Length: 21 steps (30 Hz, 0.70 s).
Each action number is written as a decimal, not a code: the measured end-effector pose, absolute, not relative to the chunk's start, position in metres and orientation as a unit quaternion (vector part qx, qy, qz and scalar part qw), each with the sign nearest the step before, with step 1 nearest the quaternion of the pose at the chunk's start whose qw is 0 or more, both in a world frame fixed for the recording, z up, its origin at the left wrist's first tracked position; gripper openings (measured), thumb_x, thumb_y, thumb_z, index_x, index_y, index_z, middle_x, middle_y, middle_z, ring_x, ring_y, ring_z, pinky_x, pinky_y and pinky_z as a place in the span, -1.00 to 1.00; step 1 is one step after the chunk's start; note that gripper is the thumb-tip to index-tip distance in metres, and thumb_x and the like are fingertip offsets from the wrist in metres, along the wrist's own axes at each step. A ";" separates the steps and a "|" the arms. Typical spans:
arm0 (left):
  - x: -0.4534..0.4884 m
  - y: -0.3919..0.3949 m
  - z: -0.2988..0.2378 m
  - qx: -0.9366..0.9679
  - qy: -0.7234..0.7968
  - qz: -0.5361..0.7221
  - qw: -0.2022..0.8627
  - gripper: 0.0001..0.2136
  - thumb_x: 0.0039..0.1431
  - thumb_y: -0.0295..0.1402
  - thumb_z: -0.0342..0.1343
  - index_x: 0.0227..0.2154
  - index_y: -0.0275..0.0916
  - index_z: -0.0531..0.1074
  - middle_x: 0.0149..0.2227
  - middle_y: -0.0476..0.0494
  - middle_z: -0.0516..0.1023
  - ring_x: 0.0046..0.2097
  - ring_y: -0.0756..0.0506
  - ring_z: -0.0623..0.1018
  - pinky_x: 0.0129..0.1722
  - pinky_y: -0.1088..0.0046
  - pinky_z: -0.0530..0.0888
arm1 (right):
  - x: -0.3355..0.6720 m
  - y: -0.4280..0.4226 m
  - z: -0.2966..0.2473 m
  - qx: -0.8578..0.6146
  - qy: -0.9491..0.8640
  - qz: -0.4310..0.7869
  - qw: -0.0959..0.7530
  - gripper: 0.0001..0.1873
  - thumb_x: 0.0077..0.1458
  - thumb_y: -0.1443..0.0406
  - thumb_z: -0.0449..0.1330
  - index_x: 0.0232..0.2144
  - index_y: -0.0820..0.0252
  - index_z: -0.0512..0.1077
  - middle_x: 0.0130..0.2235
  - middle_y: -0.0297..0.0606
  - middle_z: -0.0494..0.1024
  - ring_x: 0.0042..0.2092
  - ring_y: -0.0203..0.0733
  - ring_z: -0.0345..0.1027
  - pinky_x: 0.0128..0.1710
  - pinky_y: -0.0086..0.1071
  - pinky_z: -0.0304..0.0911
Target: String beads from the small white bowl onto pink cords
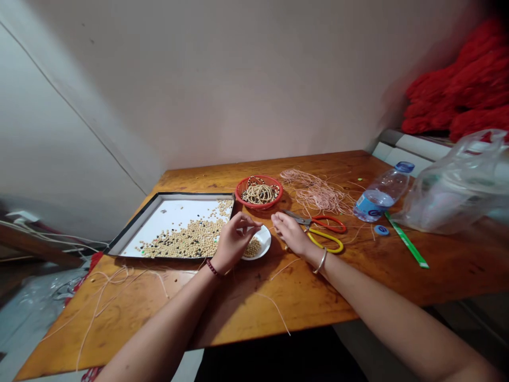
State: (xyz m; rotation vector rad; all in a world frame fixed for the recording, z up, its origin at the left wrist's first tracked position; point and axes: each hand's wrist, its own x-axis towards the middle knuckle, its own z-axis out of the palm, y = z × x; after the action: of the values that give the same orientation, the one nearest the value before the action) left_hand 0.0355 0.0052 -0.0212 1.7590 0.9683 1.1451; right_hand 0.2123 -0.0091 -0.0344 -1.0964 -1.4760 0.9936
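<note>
A small white dish (262, 241) sits on a wooden table (278, 297), holding a shallow heap of pale round beads (253, 248); everything here is placed from that dish. Just left of it, partly over its rim, the left hand (234, 241) is raised, with thumb and forefinger pinched narrowly together; something fine may be held there, but it is too small to tell. Just right of the dish, the right hand (290, 233) hangs palm down, its fingers loosely curved and apparently holding nothing; beside it lie scissors with red and yellow handles (309, 222). The beads look light, hard and apt to roll, so each is probably best pinched singly between fingertips; the thin pale cord (314, 192) beyond the dish looks soft and limp, likely easiest to take near an end. Further left of the dish is a black-edged tray (133, 223) of mixed beads (186, 239); behind the dish, a red basket (258, 178) holds strung beads (260, 194).
</note>
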 end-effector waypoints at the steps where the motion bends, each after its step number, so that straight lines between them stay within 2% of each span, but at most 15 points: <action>1: 0.036 0.005 -0.021 0.695 0.383 0.457 0.402 -0.79 0.07 -0.30 0.21 -0.38 -0.22 0.27 -0.33 -0.15 0.59 -0.22 -0.11 0.60 -0.28 0.41 0.48 | 0.212 -0.008 -0.035 -0.458 -0.610 0.407 0.502 -0.62 0.15 0.01 -0.01 -0.54 0.13 0.13 -0.56 -0.45 0.11 -0.51 -0.34 0.00 -0.51 -0.45 0.02; 8: 0.039 0.004 -0.018 0.682 0.388 0.470 0.405 -0.74 0.03 -0.28 0.25 -0.35 -0.23 0.27 -0.35 -0.11 0.55 -0.23 -0.09 0.59 -0.32 0.47 0.46 | 0.211 -0.014 -0.034 -0.478 -0.636 0.344 0.499 -0.64 0.09 0.05 0.10 -0.55 0.16 0.19 -0.52 -0.39 0.25 -0.46 -0.33 0.14 -0.45 -0.46 0.12; 21: 0.037 0.005 -0.023 0.685 0.404 0.470 0.383 -0.68 0.02 -0.24 0.26 -0.24 -0.21 0.28 -0.32 -0.14 0.59 -0.22 -0.11 0.60 -0.33 0.46 0.44 | 0.213 -0.015 -0.033 -0.480 -0.624 0.367 0.495 -0.68 0.05 0.10 0.15 -0.55 0.15 0.17 -0.53 -0.39 0.24 -0.45 -0.32 0.17 -0.43 -0.46 0.19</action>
State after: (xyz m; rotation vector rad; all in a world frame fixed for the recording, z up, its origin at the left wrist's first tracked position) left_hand 0.0372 0.0055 -0.0233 1.7462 1.0299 1.1978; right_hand 0.2129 -0.0153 -0.0328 -1.1636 -1.5118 0.8894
